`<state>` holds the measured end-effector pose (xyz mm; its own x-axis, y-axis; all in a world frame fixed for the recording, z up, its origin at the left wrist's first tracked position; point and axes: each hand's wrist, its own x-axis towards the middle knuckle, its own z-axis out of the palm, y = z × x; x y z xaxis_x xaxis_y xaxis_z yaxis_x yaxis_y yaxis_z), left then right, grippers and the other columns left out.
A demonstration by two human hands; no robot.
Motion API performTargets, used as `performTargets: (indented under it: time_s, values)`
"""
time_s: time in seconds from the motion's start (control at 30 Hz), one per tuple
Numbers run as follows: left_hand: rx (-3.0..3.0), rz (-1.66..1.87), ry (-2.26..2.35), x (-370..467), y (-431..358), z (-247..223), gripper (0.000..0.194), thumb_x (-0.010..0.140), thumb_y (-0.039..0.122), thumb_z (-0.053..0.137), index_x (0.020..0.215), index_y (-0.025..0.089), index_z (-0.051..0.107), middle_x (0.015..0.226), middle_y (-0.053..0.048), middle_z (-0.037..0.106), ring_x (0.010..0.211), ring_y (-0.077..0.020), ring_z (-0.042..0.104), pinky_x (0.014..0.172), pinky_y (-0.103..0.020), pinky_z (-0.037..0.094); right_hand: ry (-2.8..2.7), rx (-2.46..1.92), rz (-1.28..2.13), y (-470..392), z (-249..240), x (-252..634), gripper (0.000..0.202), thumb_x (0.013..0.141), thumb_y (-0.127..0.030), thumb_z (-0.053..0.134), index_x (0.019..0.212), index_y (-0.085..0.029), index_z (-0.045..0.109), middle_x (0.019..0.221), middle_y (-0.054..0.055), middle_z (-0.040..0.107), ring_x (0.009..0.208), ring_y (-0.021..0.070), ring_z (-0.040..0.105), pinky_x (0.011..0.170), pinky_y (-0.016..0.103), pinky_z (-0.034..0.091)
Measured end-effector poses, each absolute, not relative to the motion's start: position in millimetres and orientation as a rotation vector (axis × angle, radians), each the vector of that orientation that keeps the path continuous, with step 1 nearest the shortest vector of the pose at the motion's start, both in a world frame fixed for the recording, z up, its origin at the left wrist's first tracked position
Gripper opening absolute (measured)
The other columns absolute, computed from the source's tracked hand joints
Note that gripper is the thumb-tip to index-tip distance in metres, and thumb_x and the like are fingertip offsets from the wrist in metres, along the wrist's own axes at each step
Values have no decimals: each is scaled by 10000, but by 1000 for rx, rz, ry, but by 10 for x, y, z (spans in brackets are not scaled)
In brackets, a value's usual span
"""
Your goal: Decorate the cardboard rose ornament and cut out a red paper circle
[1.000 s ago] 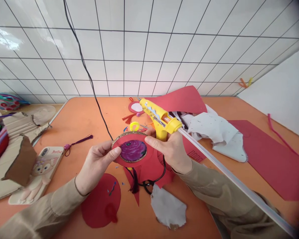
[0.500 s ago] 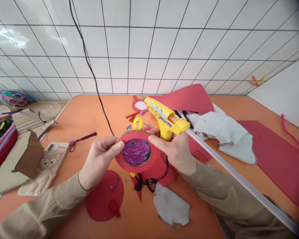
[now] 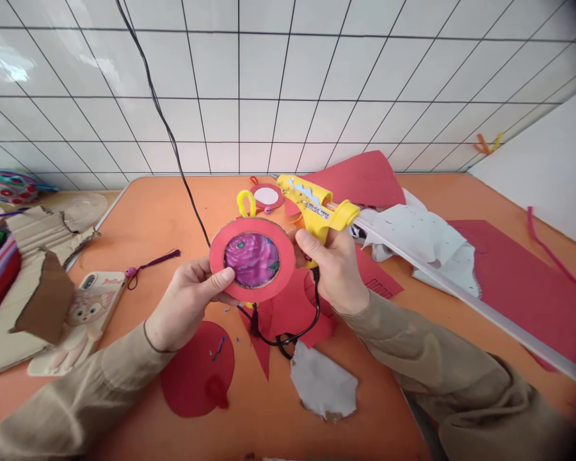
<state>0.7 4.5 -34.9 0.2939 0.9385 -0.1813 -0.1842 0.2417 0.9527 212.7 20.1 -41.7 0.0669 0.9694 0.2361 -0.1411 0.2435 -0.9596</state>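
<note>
My left hand [image 3: 187, 293] pinches the lower left rim of a round red cardboard ornament [image 3: 285, 259], thumb in front. Purple flower fabric [image 3: 252, 258] fills its centre, and a yellow pipe-cleaner loop [image 3: 246, 202] stands on its top edge. My right hand [image 3: 336, 269] is wrapped around the handle of a yellow hot glue gun [image 3: 317, 206]. The gun's nozzle points up and left; a long clear glue stick [image 3: 427, 276] sticks out of its back. Its black cord [image 3: 315, 301] hangs below my right hand. Fingertips of that hand are partly hidden by the gun.
A red paper circle [image 3: 196, 371] and a grey-white fabric scrap [image 3: 324, 381] lie in front. At the left are torn cardboard [image 3: 48, 294], a phone [image 3: 93, 307] and a purple tassel [image 3: 158, 260]. Red card sheets [image 3: 499, 275] and crumpled white cloth [image 3: 422, 240] cover the right side.
My right thumb has come off the ornament and now rests on the glue gun. The ornament, in my left hand alone, has tipped more upright and shifted slightly left. The view has shifted a little.
</note>
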Motion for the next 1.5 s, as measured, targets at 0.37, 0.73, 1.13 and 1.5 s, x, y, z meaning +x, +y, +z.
performTargets:
  time_s: [0.37, 0.73, 1.13, 1.5]
  values:
    - [1200, 1375, 900, -95, 77, -255, 127, 742, 323, 807, 796, 214, 771, 720, -2, 750, 604, -138, 663, 583, -249, 586, -1315, -1083, 1049, 480, -680, 2172, 213, 788, -366, 648, 709, -196, 547, 513, -39, 520, 488, 113, 483, 513, 275, 430]
    - [1115, 1872, 780, -521, 305, 401, 218, 932, 136, 566, 742, 126, 672, 527, 8, 669, 431, -113, 621, 429, -205, 516, -2316, -1376, 265, 982, -741, 2052, 713, 830, -259, 609, 1486, -146, 354, 1044, 113, 707, 854, 252, 649, 719, 339, 462]
    - [1037, 1583, 876, -440, 341, 201, 123, 735, 204, 792, 714, 133, 694, 531, 0, 667, 420, -108, 612, 407, -181, 486, -2648, -1273, 78, 1363, -755, 1550, 680, 842, -189, 577, 1483, -135, 354, 1150, 161, 689, 944, 288, 656, 735, 341, 455]
    - [1012, 1278, 971, -299, 402, -109, 362, 624, 412, 867, 722, 124, 672, 518, -11, 657, 443, -86, 585, 434, -158, 459, -2518, -1112, 441, 1154, -537, 1931, 371, 833, -170, 595, 1203, -172, 619, 1173, 131, 645, 1114, 268, 570, 906, 420, 471]
